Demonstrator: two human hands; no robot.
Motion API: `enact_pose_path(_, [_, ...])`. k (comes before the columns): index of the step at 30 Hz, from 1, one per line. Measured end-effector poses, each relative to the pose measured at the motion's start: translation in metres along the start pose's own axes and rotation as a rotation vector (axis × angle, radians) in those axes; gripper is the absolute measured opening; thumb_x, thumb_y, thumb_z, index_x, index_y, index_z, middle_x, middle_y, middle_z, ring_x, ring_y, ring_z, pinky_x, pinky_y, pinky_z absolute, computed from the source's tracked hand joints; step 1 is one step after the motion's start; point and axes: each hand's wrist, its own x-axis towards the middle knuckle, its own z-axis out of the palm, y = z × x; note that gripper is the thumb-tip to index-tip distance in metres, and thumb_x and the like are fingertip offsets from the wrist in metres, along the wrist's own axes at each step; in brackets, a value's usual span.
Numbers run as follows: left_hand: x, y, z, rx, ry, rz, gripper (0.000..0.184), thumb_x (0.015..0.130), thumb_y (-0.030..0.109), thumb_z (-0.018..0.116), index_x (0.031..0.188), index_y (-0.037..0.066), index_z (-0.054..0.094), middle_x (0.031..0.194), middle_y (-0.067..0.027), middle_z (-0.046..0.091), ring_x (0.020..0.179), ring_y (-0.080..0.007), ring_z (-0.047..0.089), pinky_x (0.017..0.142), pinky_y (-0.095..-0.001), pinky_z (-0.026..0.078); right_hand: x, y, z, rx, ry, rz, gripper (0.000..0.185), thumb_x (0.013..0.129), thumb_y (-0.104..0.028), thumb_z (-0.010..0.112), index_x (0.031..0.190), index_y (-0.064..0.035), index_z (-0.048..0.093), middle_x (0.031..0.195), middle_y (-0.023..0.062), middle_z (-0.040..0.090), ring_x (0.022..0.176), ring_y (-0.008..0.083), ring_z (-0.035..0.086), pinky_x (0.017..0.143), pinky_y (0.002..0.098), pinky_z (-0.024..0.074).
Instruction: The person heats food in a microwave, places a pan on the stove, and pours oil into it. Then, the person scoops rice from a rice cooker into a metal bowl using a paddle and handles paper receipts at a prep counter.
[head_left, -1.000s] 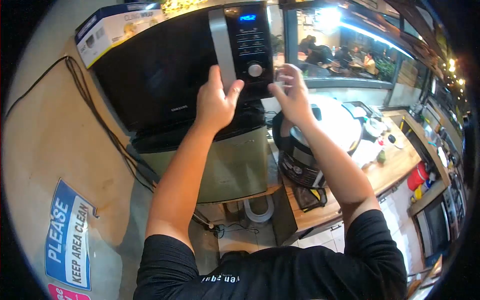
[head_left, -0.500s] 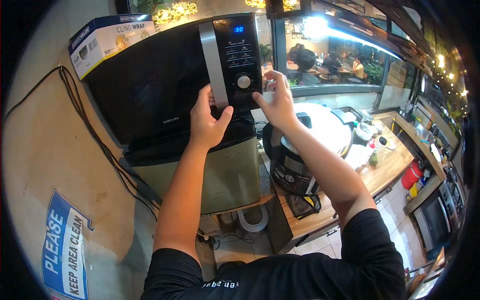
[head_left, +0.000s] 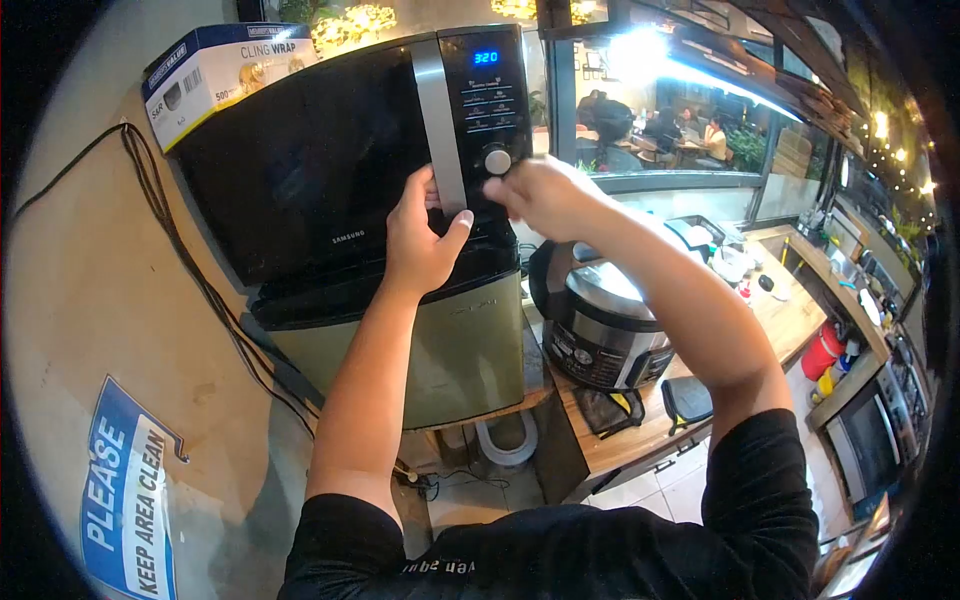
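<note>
A black Samsung microwave (head_left: 300,170) stands on a small olive-coloured fridge (head_left: 440,350), its door shut. My left hand (head_left: 425,245) is wrapped round the lower part of the silver door handle (head_left: 437,120), thumb in front and fingertips behind. Just below the round dial (head_left: 497,161) is my right hand (head_left: 545,200), fingers curled in and slightly blurred; no object shows in it. Whether its fingertips touch the control panel, I cannot tell. Blue digits reading 320 glow on the display (head_left: 486,58).
A cling wrap box (head_left: 225,80) lies on top of the microwave. Right of the fridge, a large cooker (head_left: 600,335) sits on the wooden counter (head_left: 610,440). Black cables (head_left: 165,215) hang along the left wall. People sit beyond the window.
My right hand has curled its fingers and come in below the dial. The display has changed from :30 to 320. My left hand keeps its hold on the handle.
</note>
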Motion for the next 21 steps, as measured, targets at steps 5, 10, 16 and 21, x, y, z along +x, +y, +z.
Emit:
enact_pose_path(5, [0.0,0.001,0.0,-0.03,-0.006,-0.01,0.06,0.088,0.006,0.075,0.143,-0.003,0.051,0.123,-0.0164,0.071,0.111,-0.0229,0.069,0.104,-0.0392,0.052,-0.011,-0.014,-0.01,-0.107,0.355,-0.52,0.013,0.097,-0.02,0.072,0.108,-0.0115,0.071,0.084,0.0122,0.069,0.078,0.035,0.069,0.074,0.0462,0.056])
enact_pose_path(10, [-0.001,-0.001,0.001,-0.014,-0.007,-0.027,0.061,0.088,0.008,0.077,0.142,-0.003,0.052,0.123,-0.0161,0.071,0.11,-0.0216,0.069,0.103,-0.0382,0.052,0.002,0.001,-0.004,-0.231,0.264,-0.353,0.032,0.098,-0.036,0.07,0.115,-0.0091,0.075,0.096,0.0144,0.075,0.091,0.0359,0.075,0.084,0.049,0.0591])
enact_pose_path(16, [-0.001,-0.002,0.0,-0.032,-0.007,-0.007,0.061,0.091,0.015,0.077,0.143,-0.004,0.052,0.123,-0.0152,0.071,0.111,-0.0219,0.068,0.103,-0.0387,0.052,-0.078,-0.016,-0.006,-0.071,-0.405,0.001,0.064,0.102,-0.063,0.055,0.083,-0.007,0.079,0.071,0.0189,0.072,0.071,0.0376,0.074,0.073,0.0496,0.0601])
enact_pose_path(21, [-0.006,-0.013,-0.001,0.067,-0.004,-0.042,0.064,0.093,0.018,0.076,0.146,-0.004,0.049,0.129,-0.0155,0.066,0.115,-0.0232,0.065,0.105,-0.0394,0.051,-0.266,0.008,0.017,0.354,-0.535,-0.109,0.027,0.094,-0.036,0.078,0.101,-0.0099,0.075,0.076,0.0085,0.07,0.071,0.0271,0.071,0.065,0.0413,0.0554])
